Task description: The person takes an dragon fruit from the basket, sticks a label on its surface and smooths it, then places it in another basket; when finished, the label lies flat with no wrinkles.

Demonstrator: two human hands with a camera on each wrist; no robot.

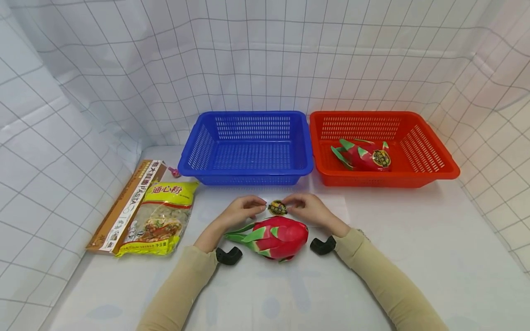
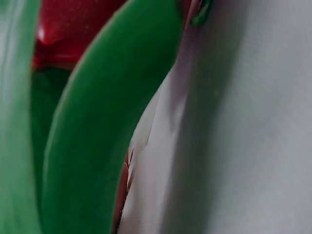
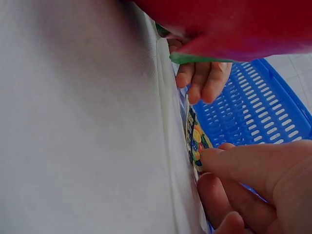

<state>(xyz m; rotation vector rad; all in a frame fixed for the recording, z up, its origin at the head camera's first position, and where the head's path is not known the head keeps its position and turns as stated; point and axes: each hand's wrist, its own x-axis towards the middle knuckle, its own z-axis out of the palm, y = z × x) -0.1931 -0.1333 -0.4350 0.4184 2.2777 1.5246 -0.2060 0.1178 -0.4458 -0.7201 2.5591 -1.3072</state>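
A round black-and-gold sticker [image 1: 277, 208] with a fruit picture lies between the two hands, just behind a red dragon fruit [image 1: 285, 236] with green leaf tips. My right hand [image 1: 311, 210] pinches the sticker's right edge between thumb and finger, as the right wrist view shows. On the other side, my left hand [image 1: 242, 210] has its fingertips close to the sticker's left edge, fingers loosely bent and holding nothing. Green leaves [image 2: 112, 97] of the dragon fruit block most of the left wrist view. A white sheet [image 1: 337, 209] lies under the right hand.
Behind the hands stand a blue basket [image 1: 246, 179] and a red basket [image 1: 385, 180]; a second dragon fruit [image 1: 360, 155] with a similar sticker lies in the red one. To the left are a pasta bag [image 1: 161, 216], a long pasta box [image 1: 124, 207] and a small wrapped candy [image 1: 174, 172].
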